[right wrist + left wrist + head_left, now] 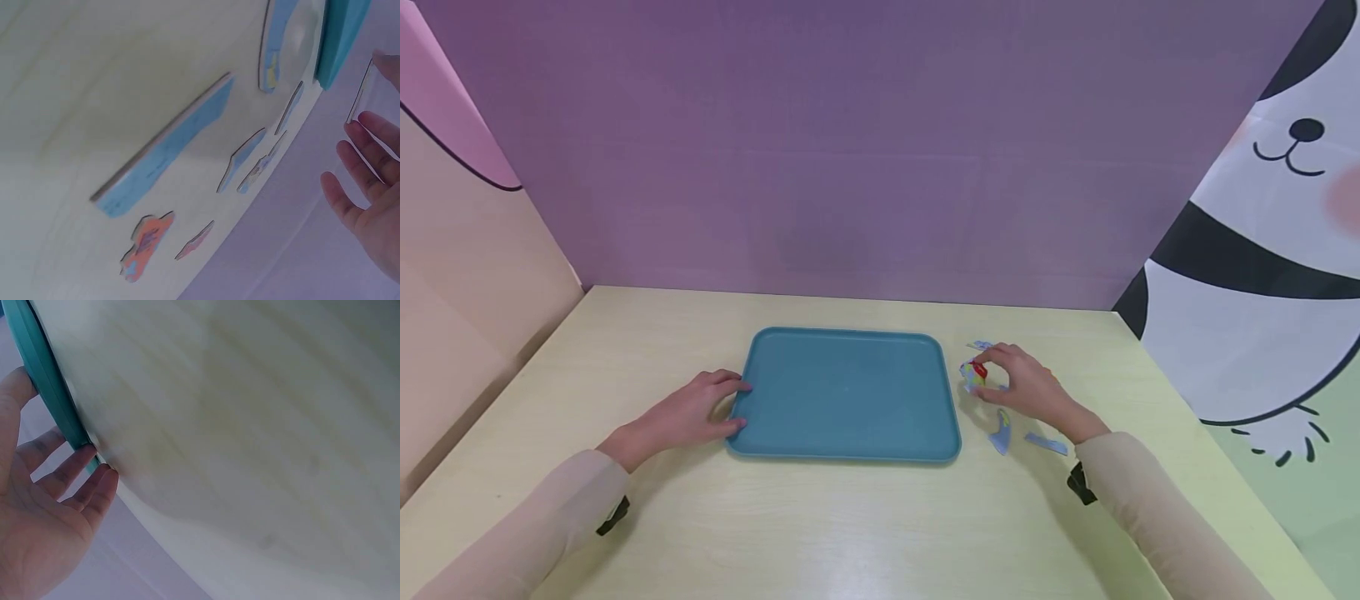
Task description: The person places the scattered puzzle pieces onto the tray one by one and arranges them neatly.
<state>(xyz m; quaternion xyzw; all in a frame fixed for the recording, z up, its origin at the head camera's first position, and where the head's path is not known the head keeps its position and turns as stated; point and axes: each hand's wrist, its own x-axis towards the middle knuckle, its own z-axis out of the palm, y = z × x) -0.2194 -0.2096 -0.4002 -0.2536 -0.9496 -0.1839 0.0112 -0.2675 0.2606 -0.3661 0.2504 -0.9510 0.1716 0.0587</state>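
My right hand point(1030, 392) pinches a flat puzzle piece point(976, 377), printed red, yellow and blue, between thumb and fingertips just off the tray's right side. In the right wrist view that held piece point(360, 90) shows edge-on as a thin strip, clear of the table. A blue rectangular tray point(846, 396) lies flat on the table. At its left rim, my left hand point(685, 414) touches the edge with thumb and fingers extended. The left wrist view shows those fingertips point(87, 453) against the tray's outer side point(47, 369).
More puzzle pieces lie around the right hand: a curved blue one point(1001, 433), a straight blue strip point(1047, 443), a small one point(979, 344) farther back, and an orange one point(147, 247) beside a pink one point(195, 240). A purple wall point(865, 167) stands behind the table.
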